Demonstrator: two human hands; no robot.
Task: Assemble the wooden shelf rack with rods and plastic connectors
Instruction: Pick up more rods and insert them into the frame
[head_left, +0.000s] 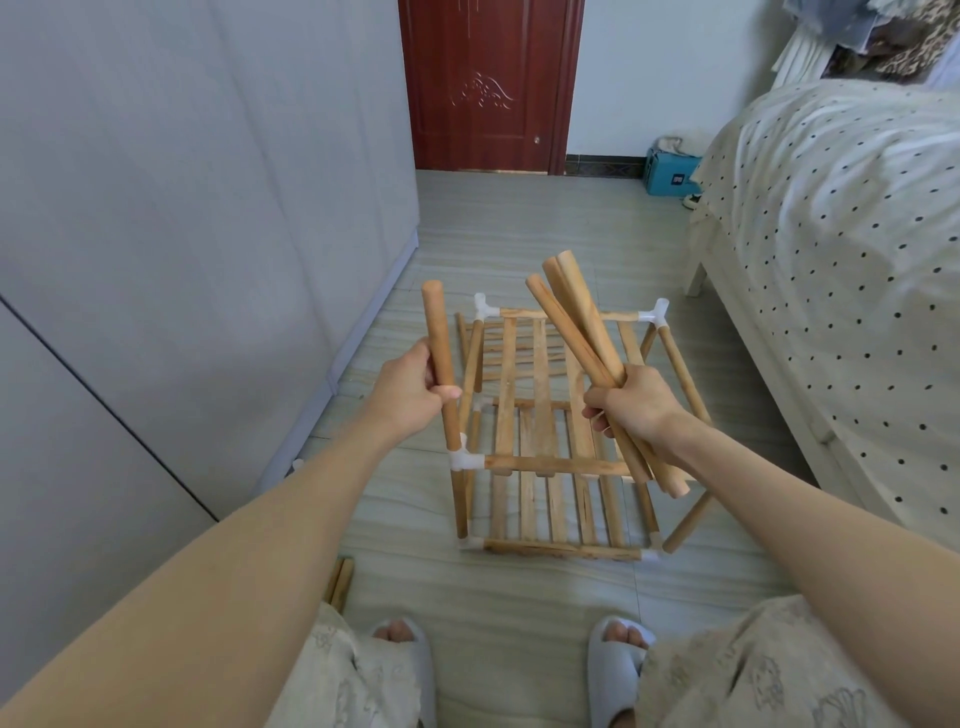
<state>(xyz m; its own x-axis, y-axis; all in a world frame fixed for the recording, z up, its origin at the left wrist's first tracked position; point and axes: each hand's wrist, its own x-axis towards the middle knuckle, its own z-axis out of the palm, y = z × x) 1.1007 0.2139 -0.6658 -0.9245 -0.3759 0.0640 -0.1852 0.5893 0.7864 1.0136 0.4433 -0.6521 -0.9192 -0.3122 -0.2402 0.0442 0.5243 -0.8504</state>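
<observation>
Left hand gripping upright rod in rack corner connector; right hand clutching loose rods above rack.

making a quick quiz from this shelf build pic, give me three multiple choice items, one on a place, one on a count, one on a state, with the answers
1. Where does the lower end of the rod in the left hand sit?
A. in the rack's near-left connector
B. on the bed
C. flat on the floor

2. How many loose rods does the right hand hold?
A. one
B. three
C. six

3. What state is the door in?
A. wide open
B. off its hinges
C. closed

Answers:
1. A, the rod runs down into the white connector at the near-left corner of the rack.
2. B, three rods fan out above the fist.
3. C, the red-brown door fills its frame with no gap.
</observation>
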